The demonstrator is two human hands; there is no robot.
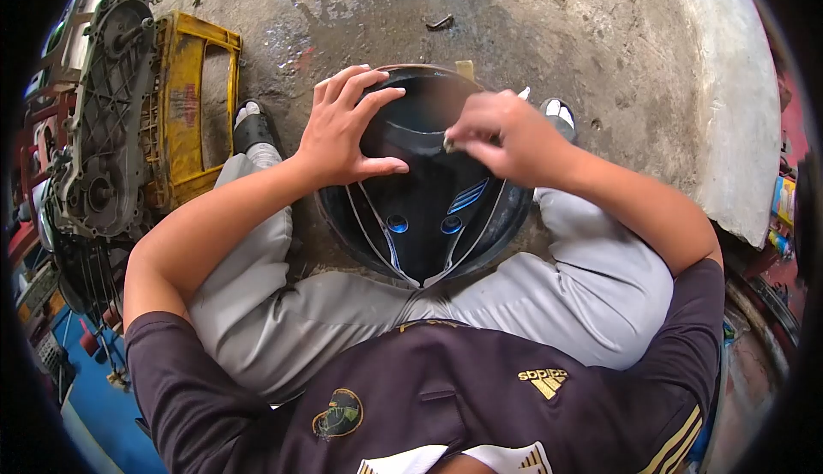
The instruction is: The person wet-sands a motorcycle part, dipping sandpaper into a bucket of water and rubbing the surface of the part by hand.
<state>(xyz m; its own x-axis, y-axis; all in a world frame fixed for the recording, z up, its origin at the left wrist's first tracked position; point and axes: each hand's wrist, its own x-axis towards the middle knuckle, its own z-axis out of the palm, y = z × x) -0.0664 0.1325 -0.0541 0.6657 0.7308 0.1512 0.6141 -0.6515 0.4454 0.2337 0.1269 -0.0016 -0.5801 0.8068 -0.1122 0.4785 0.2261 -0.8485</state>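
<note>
Mechanic's workshop by look — bare metal engine casing [107, 118], scuffed yellow crate [177, 131], stained concrete floor [626, 54].

And here's the concrete floor [626, 63], rough and grey, wet patches [334, 24] showing toward its far edge, a small dark scrap [440, 23] lying there! A yellow crate [225, 39] stands toward its left edge, and mid-floor sits a round dark basin [513, 221], sandalled feet [250, 133] planted either side.

Your right hand [501, 135] smears with motion blur; your left hand [339, 131] looks sharper. Bright, soft light falls on the floor [617, 63] beyond them, with wet glare ahead of the left. Reflections gleam on the panel [420, 187] between them. Fisheye distortion bends the dark-rimmed edges.
</note>
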